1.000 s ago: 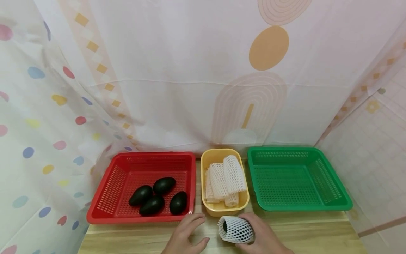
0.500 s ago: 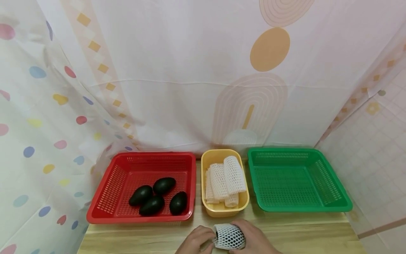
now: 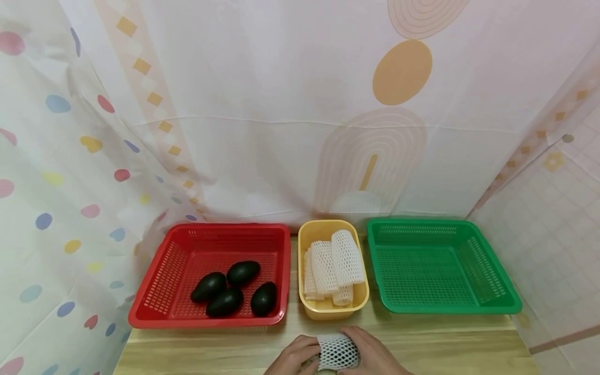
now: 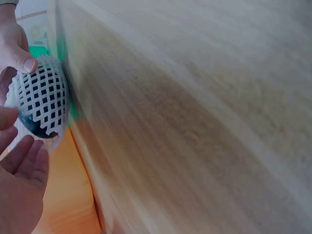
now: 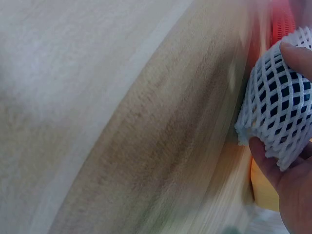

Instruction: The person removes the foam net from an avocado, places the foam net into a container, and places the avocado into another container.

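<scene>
A dark green avocado sits inside a white foam net sleeve (image 3: 338,351) at the near side of the table. My right hand (image 3: 372,357) grips the sleeved avocado from its right end, with thumb and fingers round the net (image 5: 285,105). At the left end, my left hand (image 3: 295,357) has its fingers curled in against the net's rim. In the left wrist view, the avocado's bare tip (image 4: 36,126) shows at the net's edge between that hand's thumb and fingers. Part of the left hand's hold is hidden.
A red basket (image 3: 154,320) with several avocados (image 3: 225,302) stands on the left. Between it and a green basket (image 3: 445,307) on the right is a yellow bin (image 3: 330,312) holding several foam nets (image 3: 323,265). Printed curtains (image 3: 262,166) hang behind the wooden table (image 3: 445,344).
My left hand has moved right from apart to meet the sleeved avocado's left end, its fingers curling. My right hand has brought the avocado slightly left and nearer. The baskets stay put.
</scene>
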The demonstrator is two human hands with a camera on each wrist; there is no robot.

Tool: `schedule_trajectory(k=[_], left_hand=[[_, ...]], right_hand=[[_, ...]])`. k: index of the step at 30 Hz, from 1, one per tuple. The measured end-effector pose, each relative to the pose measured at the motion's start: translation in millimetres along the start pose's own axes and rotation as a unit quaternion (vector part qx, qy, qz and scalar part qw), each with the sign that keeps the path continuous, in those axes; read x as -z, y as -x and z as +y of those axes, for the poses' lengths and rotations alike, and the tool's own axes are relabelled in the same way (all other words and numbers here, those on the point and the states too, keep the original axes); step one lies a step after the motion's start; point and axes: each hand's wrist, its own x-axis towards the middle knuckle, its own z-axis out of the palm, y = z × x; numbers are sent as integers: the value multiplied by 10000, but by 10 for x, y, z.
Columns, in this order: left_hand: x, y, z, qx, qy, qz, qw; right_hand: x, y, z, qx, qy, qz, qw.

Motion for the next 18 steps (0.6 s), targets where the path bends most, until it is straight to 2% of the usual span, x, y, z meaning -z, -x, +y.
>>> schedule_trajectory(k=[5, 8, 14, 18], left_hand=[[-248, 135, -376, 133, -424, -333, 9985], [-295, 156, -469, 341, -451, -513, 9971], [-288, 107, -445, 1076, 16, -786, 9911], [-246, 48, -371, 1104, 205, -701, 9912]], right_hand=[[0, -4, 30, 138, -171, -26, 9998], [2, 1, 56, 265, -308, -73, 9991], [12, 9, 66, 333, -344, -42, 9988], [12, 14, 62, 316, -345, 96, 9989]])
